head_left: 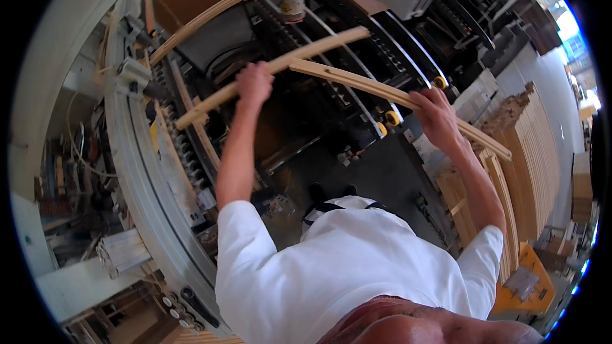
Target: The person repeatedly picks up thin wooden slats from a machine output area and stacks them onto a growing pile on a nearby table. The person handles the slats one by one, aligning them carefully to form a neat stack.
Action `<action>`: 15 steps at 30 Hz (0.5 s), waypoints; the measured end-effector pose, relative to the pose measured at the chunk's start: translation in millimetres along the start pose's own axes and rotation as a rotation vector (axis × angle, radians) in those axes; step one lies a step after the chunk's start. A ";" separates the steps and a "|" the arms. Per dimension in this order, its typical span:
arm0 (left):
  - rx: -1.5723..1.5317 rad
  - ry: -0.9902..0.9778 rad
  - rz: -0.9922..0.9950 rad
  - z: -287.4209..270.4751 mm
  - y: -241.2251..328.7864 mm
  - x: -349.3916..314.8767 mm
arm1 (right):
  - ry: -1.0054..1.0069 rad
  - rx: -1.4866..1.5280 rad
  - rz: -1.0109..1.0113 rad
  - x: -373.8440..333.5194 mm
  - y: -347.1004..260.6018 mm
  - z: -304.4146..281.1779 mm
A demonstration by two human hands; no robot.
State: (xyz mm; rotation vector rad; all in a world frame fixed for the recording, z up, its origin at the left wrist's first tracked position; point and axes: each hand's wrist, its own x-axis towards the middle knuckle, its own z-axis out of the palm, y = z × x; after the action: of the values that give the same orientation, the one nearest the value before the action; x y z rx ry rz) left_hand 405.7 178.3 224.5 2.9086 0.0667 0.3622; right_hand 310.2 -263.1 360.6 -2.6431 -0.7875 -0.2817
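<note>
My left hand is closed around a pale wooden strip, which slants from lower left to upper right over the dark bed of a machine. A second wooden strip, with a groove or slot along its face, is gripped by my right hand. It slopes down to the right, toward the stacked wood. Its upper left end comes close to the first strip; whether they touch I cannot tell.
Metal rails with yellow-capped ends run across the machine bed. A cylinder hangs above it. A long grey beam curves along the left. Stacked boards stand at right, above an orange-yellow trolley.
</note>
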 end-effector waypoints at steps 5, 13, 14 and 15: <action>-0.247 -0.297 0.027 -26.6 106.3 -107.2 | -0.083 0.097 -0.235 125.8 -19.2 88.2; -0.437 -0.368 -0.137 -61.7 169.3 -213.1 | -0.129 0.144 -0.610 270.2 -105.6 232.0; -0.438 -0.355 -0.183 -66.6 171.3 -221.6 | -0.136 0.138 -0.619 279.4 -116.8 245.3; -0.439 -0.345 -0.231 -72.0 172.4 -229.4 | -0.145 0.136 -0.628 287.2 -127.5 261.8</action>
State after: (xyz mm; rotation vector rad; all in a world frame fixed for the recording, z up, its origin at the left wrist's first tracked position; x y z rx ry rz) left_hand 168.9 8.2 274.8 2.4511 0.2344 -0.1495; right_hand 497.6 80.4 241.7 -2.2418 -1.6140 -0.1853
